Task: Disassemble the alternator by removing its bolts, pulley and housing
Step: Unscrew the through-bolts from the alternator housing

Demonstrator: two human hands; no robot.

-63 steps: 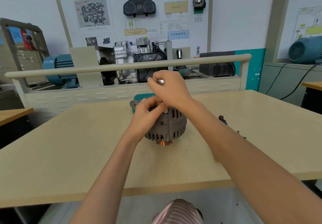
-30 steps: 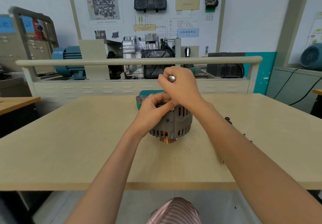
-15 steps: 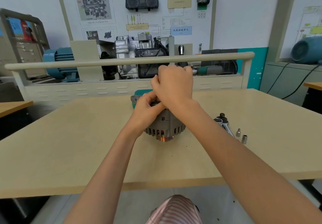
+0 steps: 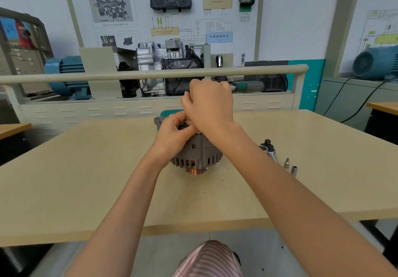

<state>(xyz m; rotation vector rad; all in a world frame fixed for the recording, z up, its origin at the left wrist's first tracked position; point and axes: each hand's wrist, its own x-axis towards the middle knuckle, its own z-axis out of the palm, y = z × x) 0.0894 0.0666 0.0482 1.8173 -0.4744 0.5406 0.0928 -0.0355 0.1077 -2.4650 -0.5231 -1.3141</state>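
Alternator [image 4: 197,155] housing and pulley [image 4: 196,170] found unremoved; left hand [image 4: 172,135] gripping top, right hand [image 4: 210,104] clenched around hidden tool.

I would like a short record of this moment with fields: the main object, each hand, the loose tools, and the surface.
main object: alternator, standing on its pulley, pulley end down
left hand: fingers curled on the top of the alternator
right hand: fist closed above the alternator, as if round a tool; the tool itself is hidden
loose tools: wrench and two small sockets, lying to the right of the alternator
surface: beige table
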